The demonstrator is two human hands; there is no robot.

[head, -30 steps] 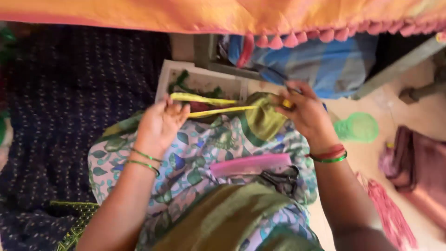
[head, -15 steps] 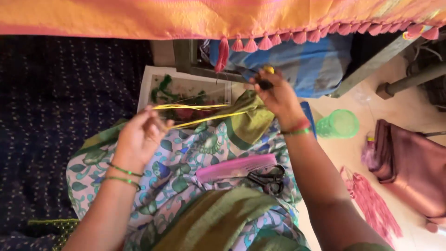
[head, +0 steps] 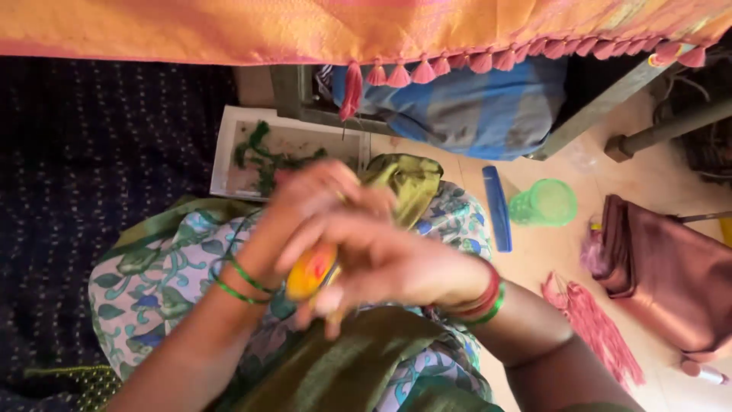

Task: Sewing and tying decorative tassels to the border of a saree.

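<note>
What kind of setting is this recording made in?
Probably a home floor used for tassel work: an orange cloth with pink tassels hangs above, a tray of green thread and loose pink tassels lie nearby.

The left hand (head: 305, 202) and right hand (head: 381, 259), previously apart with yellow thread stretched between them, are now together over the lap. A yellow-orange spool (head: 311, 273) now sits between them.
</note>
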